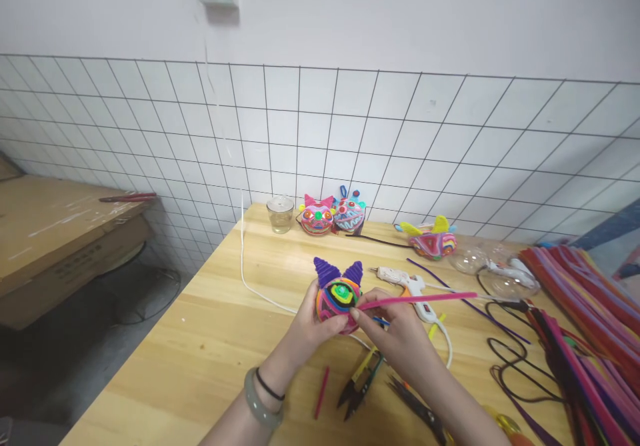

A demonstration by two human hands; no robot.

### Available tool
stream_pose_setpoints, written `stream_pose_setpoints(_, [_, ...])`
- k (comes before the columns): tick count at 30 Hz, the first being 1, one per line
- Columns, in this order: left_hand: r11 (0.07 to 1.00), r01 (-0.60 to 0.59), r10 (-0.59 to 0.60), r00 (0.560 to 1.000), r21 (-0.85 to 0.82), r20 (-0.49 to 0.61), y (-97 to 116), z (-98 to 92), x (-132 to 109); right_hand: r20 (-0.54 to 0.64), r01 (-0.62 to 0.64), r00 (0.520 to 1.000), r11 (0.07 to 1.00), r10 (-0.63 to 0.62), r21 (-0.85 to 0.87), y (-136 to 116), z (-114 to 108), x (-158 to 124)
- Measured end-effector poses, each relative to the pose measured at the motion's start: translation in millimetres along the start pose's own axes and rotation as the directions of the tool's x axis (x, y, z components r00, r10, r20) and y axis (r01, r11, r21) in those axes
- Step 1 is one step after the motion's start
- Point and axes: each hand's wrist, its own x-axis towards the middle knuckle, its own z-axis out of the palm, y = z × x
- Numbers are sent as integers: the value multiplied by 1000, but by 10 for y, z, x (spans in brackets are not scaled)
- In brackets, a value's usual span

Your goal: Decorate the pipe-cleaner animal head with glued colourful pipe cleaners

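My left hand (311,319) is wrapped round the left and lower side of a round pipe-cleaner ornament (340,293). The ornament has two purple pointed ears and a ringed eye of green, yellow and black. Between the thumb and fingers of my right hand (384,316) is a pink pipe cleaner (425,299). Its long end sticks out to the right, while its near end meets the ornament's right edge. Below the hands lie thread snips (357,386) and a short pink pipe-cleaner piece (322,393). My right forearm partly covers dark-handled pliers (417,406).
A white glue gun (400,278) lies behind my right hand, its cord trailing. Along the wall stand a glass cup (281,215) and finished ornaments (317,216). Clear plastic balls (515,278) and bundled pipe cleaners (575,299) are at right. A cardboard box (65,246) sits left.
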Motion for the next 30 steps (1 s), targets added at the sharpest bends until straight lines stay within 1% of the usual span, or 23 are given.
stream_pose_setpoints(6, [1000, 18, -17, 997, 11, -81, -8, 22, 4, 1, 12, 1000, 999, -12, -37, 23, 8, -14])
stream_pose_setpoints(11, [1000, -1, 2, 998, 16, -56, -8, 14, 7, 13, 32, 999, 997, -31, -77, 51, 6, -27])
stream_pose_setpoints(15, [1000, 9, -8, 998, 8, -63, 0, 18, 2, 27, 34, 999, 993, -31, -109, 59, 1, -31])
stream_pose_setpoints(24, [1000, 16, -15, 998, 16, -57, 25, 34, 1, 5, 16, 1000, 996, -16, -88, 51, 10, -40])
stream_pose_setpoints(27, [1000, 8, -8, 1000, 0, -23, 1, 18, 2, -3, 13, 1000, 995, -13, -103, 56, -1, -40])
stream_pose_setpoints(30, [1000, 3, -4, 999, -22, -37, -61, -22, 8, -18, 15, 1000, 991, -18, -133, 59, -13, -41])
